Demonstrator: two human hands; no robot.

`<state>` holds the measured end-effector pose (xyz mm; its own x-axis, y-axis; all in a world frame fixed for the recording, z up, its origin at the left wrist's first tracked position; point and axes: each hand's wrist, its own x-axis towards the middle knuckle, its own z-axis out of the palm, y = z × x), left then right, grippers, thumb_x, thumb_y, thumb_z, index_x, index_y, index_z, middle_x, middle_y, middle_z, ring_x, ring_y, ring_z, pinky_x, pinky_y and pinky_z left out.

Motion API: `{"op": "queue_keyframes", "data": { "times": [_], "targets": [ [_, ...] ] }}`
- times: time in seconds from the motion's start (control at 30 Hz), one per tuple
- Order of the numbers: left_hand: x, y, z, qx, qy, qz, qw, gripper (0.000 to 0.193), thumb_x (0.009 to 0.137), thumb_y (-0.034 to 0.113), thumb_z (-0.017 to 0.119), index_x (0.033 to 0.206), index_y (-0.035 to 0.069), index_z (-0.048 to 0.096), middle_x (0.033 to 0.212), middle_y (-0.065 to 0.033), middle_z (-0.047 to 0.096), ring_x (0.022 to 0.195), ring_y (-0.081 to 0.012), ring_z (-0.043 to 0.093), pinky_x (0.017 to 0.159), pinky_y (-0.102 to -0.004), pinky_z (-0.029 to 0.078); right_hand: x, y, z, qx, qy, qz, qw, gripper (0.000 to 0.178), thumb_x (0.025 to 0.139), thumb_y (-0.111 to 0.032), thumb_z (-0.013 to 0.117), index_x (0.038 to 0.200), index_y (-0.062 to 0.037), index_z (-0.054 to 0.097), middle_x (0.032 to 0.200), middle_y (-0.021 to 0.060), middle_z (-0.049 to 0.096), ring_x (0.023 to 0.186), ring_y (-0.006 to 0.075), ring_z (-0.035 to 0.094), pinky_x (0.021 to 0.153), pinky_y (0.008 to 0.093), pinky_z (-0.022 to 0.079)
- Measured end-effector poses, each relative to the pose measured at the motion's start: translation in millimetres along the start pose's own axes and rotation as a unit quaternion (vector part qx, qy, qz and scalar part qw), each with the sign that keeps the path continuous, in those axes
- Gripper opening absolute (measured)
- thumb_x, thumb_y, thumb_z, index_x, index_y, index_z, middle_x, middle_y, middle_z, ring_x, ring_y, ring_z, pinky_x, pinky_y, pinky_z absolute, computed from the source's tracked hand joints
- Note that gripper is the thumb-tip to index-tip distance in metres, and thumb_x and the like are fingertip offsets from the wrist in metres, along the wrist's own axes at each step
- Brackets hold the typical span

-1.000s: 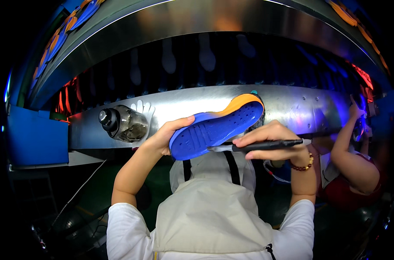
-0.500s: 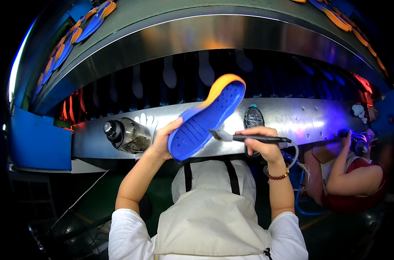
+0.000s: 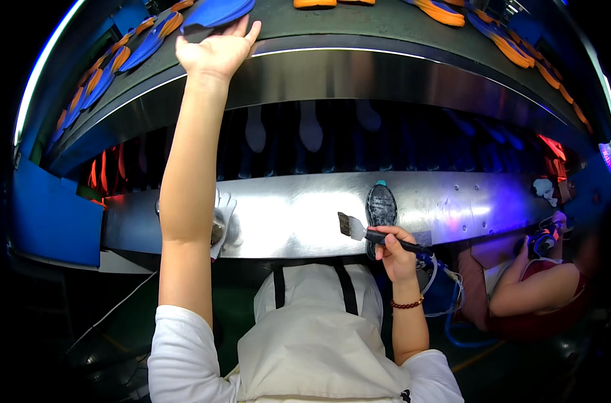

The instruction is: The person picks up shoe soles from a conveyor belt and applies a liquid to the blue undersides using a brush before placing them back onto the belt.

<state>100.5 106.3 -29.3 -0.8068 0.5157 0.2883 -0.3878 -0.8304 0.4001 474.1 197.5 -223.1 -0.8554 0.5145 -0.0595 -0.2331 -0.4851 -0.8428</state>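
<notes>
My left hand (image 3: 218, 52) is stretched up to the raised green belt (image 3: 292, 28), palm up, at the near edge of a blue shoe insole (image 3: 218, 12). Part of its fingers is hidden under the insole, and the picture's top edge cuts the insole off. In my right hand (image 3: 394, 252) is a flat brush (image 3: 379, 235) with a black handle, dark bristles pointing left and a tube at its rear. Just behind the brush, a black sole-shaped piece (image 3: 381, 205) lies on the metal shelf (image 3: 285, 208).
More blue-and-orange insoles (image 3: 507, 43) line the belt. Beneath it, sole shapes (image 3: 310, 127) show in a dark recess. My left forearm mostly hides a bottle (image 3: 218, 225) beside a white glove (image 3: 226, 205). At right, another person (image 3: 534, 295) holds a dark object.
My left hand has carried the insole from above the shelf up and away to the belt. My right hand, still gripping the brush, has dropped slightly lower and to the left.
</notes>
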Motion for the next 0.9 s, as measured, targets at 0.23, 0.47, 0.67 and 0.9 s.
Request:
{"op": "queue_keyframes", "data": {
  "times": [0.23,0.47,0.67,0.9],
  "targets": [
    [0,-17,20,0.300,0.009,-0.019,0.954,0.069,0.090,0.030,0.044,0.136,-0.007,0.009,0.142,-0.0231,0.015,0.132,-0.0309,0.018,0.108,-0.0420,0.019,1,12,-6,0.011,0.041,0.050,0.998,0.020,0.086,-0.011,0.055,0.098,0.0040,0.058,0.097,0.0177,0.062,0.058,0.0108,0.055,0.054,0.0201,0.046],
    [12,-74,56,0.716,0.016,-0.005,0.698,0.067,0.074,0.046,0.063,0.125,0.008,0.044,0.127,-0.0167,0.045,0.086,-0.0274,0.062,0.081,-0.0365,0.049,3,26,-9,0.018,0.067,0.072,0.995,0.018,0.085,-0.011,0.056,0.096,0.0027,0.060,0.093,0.0122,0.065,0.058,0.0075,0.054,0.053,0.0171,0.043],
    [103,-99,42,0.863,-0.157,0.113,0.467,0.038,0.077,0.019,0.052,0.113,0.006,0.051,0.120,-0.0237,0.045,0.109,-0.0368,0.046,0.094,-0.0408,0.038,-7,21,-13,0.031,0.091,0.077,0.992,0.019,0.087,-0.011,0.052,0.097,0.0046,0.058,0.094,0.0157,0.063,0.059,0.0107,0.054,0.055,0.0204,0.046],
    [107,-101,16,0.900,-0.080,0.160,0.398,0.037,0.079,0.030,0.048,0.108,0.009,0.055,0.107,-0.0200,0.056,0.096,-0.0358,0.055,0.085,-0.0436,0.042,-11,32,-26,0.054,0.106,0.095,0.988,0.017,0.086,-0.008,0.053,0.097,0.0039,0.059,0.094,0.0140,0.063,0.059,0.0098,0.054,0.056,0.0198,0.046]
  ]
}}
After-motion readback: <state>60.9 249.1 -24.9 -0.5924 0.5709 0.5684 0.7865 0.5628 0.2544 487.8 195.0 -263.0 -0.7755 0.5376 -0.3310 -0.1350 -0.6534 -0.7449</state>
